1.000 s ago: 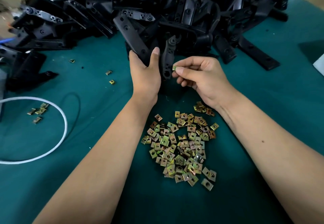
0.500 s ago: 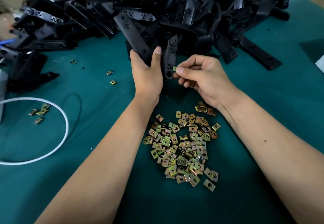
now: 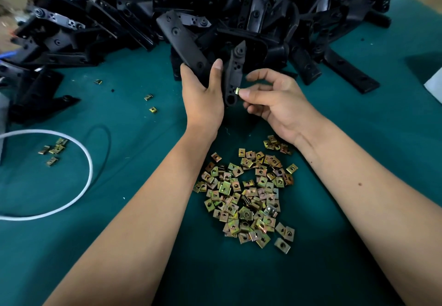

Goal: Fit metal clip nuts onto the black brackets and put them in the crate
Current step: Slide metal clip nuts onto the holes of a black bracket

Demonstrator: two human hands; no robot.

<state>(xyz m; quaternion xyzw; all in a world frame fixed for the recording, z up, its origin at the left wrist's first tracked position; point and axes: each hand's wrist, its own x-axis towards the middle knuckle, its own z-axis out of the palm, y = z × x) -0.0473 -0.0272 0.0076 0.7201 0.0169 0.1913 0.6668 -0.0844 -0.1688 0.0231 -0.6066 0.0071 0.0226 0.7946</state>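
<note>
- Nearest the camera: two bare forearms reach forward over a green table surface (image 3: 358, 119).
- Between the forearms: a loose heap of brass-coloured clip nuts (image 3: 248, 195) lies flat on the cloth, many overlapping, a few stray ones at its near right edge.
- Left, at mid depth: a white cable (image 3: 89, 169) curves in a loop on the cloth, a thin black cord beside it; a small group of clip nuts (image 3: 53, 150) lies inside the loop.
- Left hand (image 3: 203, 97): back of the hand towards the camera, thumb and fingers wrapped round a black bracket (image 3: 234, 76), which it holds nearly upright above the table. A second flat arm of the same piece angles up and left from the grip.
- Right hand (image 3: 275, 97): thumb and forefinger pinch a single clip nut (image 3: 237, 91); the remaining fingers are loosely curled, one raised above.
- The pinched clip nut touches the right edge of the upright bracket arm, just above its rounded lower end with the large hole. Whether it is seated on the edge cannot be told.
- Further out on the left: two stray clip nuts (image 3: 150, 103) lie apart on the cloth, a third beyond them.
- Farthest: a large pile of black brackets (image 3: 263, 6) spans the back of the table, tangled and overlapping; a smaller spread of them lies at far left.
- No crate shows in this view.
</note>
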